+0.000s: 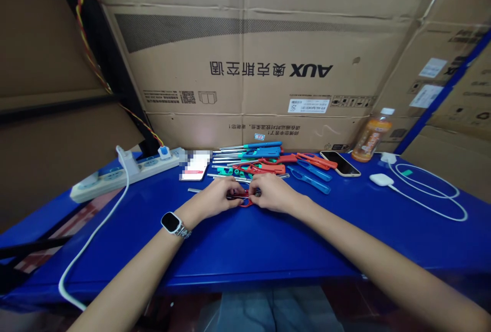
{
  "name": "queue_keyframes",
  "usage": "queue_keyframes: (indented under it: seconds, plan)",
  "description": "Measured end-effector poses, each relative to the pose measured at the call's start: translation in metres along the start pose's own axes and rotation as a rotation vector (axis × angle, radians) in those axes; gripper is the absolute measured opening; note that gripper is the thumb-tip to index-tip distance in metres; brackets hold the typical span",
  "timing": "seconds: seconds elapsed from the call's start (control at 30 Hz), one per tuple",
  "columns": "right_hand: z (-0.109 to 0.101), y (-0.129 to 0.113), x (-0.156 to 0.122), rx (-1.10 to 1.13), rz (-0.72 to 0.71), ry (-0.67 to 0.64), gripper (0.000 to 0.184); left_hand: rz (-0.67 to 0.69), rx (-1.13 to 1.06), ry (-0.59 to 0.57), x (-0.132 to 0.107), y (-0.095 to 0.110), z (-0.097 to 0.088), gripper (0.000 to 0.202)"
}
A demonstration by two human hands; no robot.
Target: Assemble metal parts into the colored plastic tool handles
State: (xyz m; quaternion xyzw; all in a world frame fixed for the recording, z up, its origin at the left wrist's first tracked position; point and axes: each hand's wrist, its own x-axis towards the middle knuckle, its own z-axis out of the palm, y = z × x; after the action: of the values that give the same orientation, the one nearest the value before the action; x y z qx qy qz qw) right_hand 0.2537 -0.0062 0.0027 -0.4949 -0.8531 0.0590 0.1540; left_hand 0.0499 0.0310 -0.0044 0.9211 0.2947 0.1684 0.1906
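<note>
My left hand (222, 195) and my right hand (271, 192) meet over the blue tabletop, fingers bent and pinching a red long-nosed lighter (245, 203) between them. Its looped trigger guard shows below the fingertips; much of the body is covered by them. A thin metal tube (194, 190) sticks out to the left of my left hand. Just beyond the hands lies a heap of lighter parts: blue lighters (264, 153), a red lighter casing (274, 169), small green pieces (224, 171) and metal tubes. To the right are translucent blue casings (312, 180) and orange-red casings (316, 161).
A phone with a lit screen (195, 166) lies left of the heap, a dark phone (340, 163) right of it. Farther right stand an orange drink bottle (371, 136) and a white charger with cable (381, 180). A power strip (126, 176) runs along the left; cardboard (268, 40) walls the back.
</note>
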Motion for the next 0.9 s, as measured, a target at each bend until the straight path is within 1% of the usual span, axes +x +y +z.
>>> queue_keyframes:
  seconds: [0.07,0.17,0.47,0.7,0.83,0.9]
  plan:
    - [0.001,-0.001,-0.003,-0.014,-0.021,0.03,0.011,-0.027,0.038,-0.009,0.0,0.0,-0.002,0.013]
    - [0.003,-0.003,-0.005,-0.025,-0.038,0.052,0.011,-0.018,0.115,-0.004,0.002,0.0,-0.003,0.01]
    - [0.009,-0.002,-0.006,-0.004,-0.016,0.104,0.009,-0.047,0.247,-0.038,0.004,0.008,-0.004,0.008]
    - [0.01,-0.002,-0.006,0.011,-0.022,0.122,0.009,0.065,0.318,-0.067,-0.001,0.009,-0.008,0.012]
    - [0.008,-0.002,-0.007,0.004,-0.042,0.121,0.011,0.064,0.302,-0.075,-0.002,0.007,-0.008,0.011]
    - [0.008,-0.002,-0.006,0.006,-0.048,0.115,0.011,0.068,0.328,-0.086,-0.001,0.007,-0.009,0.011]
